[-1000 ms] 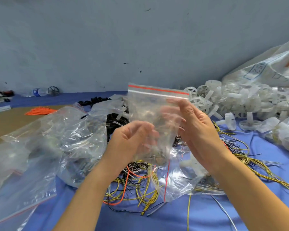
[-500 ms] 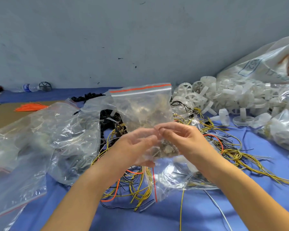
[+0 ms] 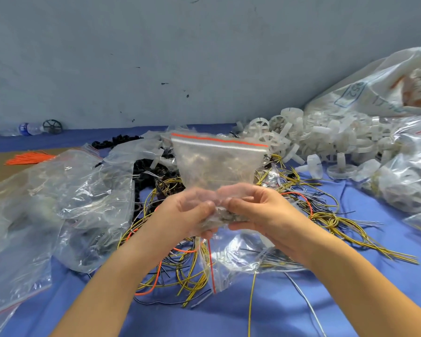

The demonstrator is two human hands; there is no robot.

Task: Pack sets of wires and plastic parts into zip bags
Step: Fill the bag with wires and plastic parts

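Observation:
A small clear zip bag (image 3: 216, 164) with an orange strip along its top stands upright in mid-air, with small greyish parts gathered at its bottom. My left hand (image 3: 180, 215) and my right hand (image 3: 258, 210) both pinch the bag's lower end, fingertips nearly meeting. Under the hands lies a tangle of yellow-black, orange and black wires (image 3: 187, 271) on the blue cloth. A heap of white plastic wheels (image 3: 309, 139) lies at the back right. Black plastic parts (image 3: 146, 169) sit behind the bag to the left.
Large crumpled clear bags (image 3: 66, 203) cover the left side, and another zip bag (image 3: 238, 256) lies under my right wrist. Filled bags (image 3: 404, 171) and a big printed sack (image 3: 379, 86) crowd the right. Orange wires (image 3: 29, 158) and a water bottle (image 3: 26, 128) lie far left by the wall.
My right hand slid from the bag's side down to its bottom, meeting my left hand there. The bag tilted, then came upright, with its top level now.

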